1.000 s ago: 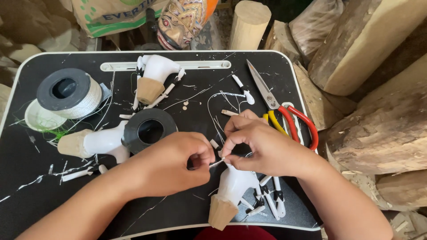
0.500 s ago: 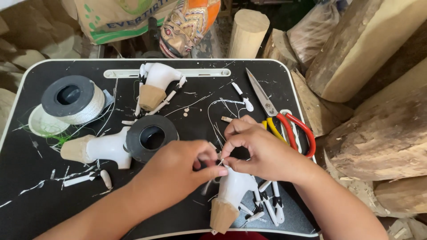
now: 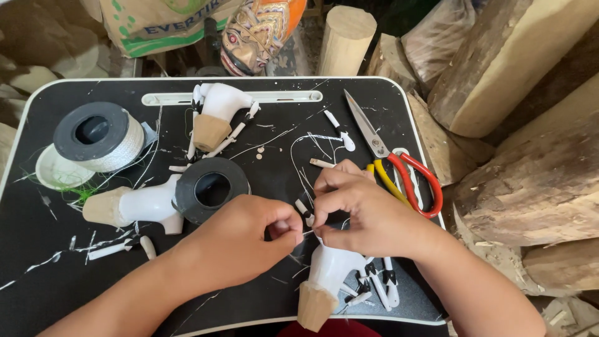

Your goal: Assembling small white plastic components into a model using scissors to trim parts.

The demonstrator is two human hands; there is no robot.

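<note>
My left hand (image 3: 240, 240) and my right hand (image 3: 362, 209) meet over the middle of a black tray table (image 3: 37, 262), fingertips pinched together on a thin white string (image 3: 307, 232). Just below them lies a white wooden puppet body (image 3: 331, 274) with a tan base and small black-and-white limbs. A second white body (image 3: 134, 206) lies left of a black tape roll (image 3: 212, 189). A third body (image 3: 218, 115) rests near the far edge. Loose white string (image 3: 312, 146) curls beyond my right hand.
Red-and-yellow-handled scissors (image 3: 393, 165) lie at the tray's right side. A spool of white cord (image 3: 103, 136) stands at the left on a white lid. Logs and wood blocks (image 3: 536, 168) crowd the right; a painted mask (image 3: 259, 31) and a sack sit behind.
Both hands have stayed pinched together on the string, with my right hand's fingers shifting slightly. The view has tilted a little, so the tray sits lower.
</note>
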